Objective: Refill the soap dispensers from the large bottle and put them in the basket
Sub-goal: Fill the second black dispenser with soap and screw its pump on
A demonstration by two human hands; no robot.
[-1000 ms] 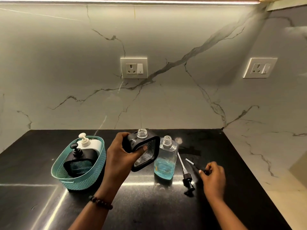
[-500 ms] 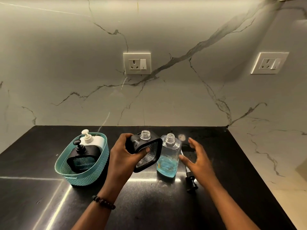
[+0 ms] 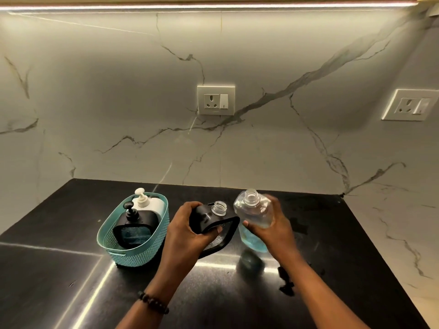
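No brand, label or readable writing shows on any item. The left hand (image 3: 187, 231) grips a black square dispenser (image 3: 215, 227) with a clear front panel, fingers curled round its upper corner; its threaded clear neck is uncapped and the body is tilted. Just to its right, the right hand (image 3: 273, 230) is wrapped round a clear bottle (image 3: 253, 217), lifted off the counter, open at the neck, with blue liquid pooled in its lower part. The two containers are close together, necks nearly level; whether they touch cannot be told. To the left stands a teal woven-pattern plastic basket (image 3: 123, 255), oval, holding a black pump dispenser (image 3: 134, 225) in front and a white pump dispenser (image 3: 149, 203) behind. The counter (image 3: 71, 293) is dark, polished and reflective. A black pump head (image 3: 286, 281) lies on it near the right forearm. A bead bracelet (image 3: 153, 302) circles the left wrist.
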